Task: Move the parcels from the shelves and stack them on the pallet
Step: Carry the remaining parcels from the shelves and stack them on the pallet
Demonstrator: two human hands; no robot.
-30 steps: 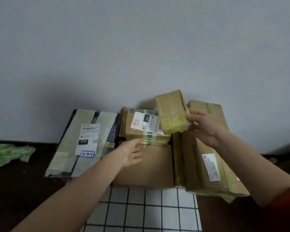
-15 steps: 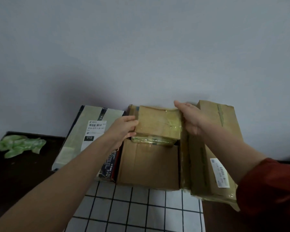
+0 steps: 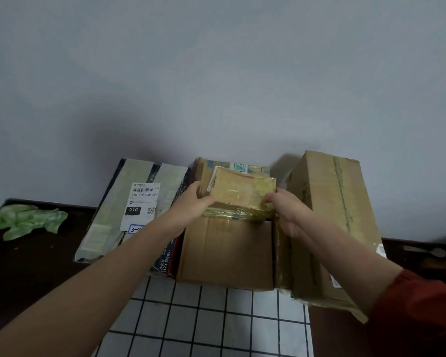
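Left hand (image 3: pixel 195 204), right hand (image 3: pixel 287 213): each grip clasps 1 side of small tape-wrapped brown parcel (image 3: pixel 242 193), resting atop taped carton (image 3: pixel 204 171) on large brown cardboard box (image 3: pixel 227 251). Risk: slick tape, narrow perch; careless release could send parcel sliding off stack.

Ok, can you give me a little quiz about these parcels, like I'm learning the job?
1. True or false: the right hand touches the small taped parcel.
2. Which number is on the black patch of the label on the left parcel? A 010, B 777, C 345.
3. Fill in: the crumpled plastic at the far left is ___ in colour.
Key: 1 true; 2 A; 3 green.
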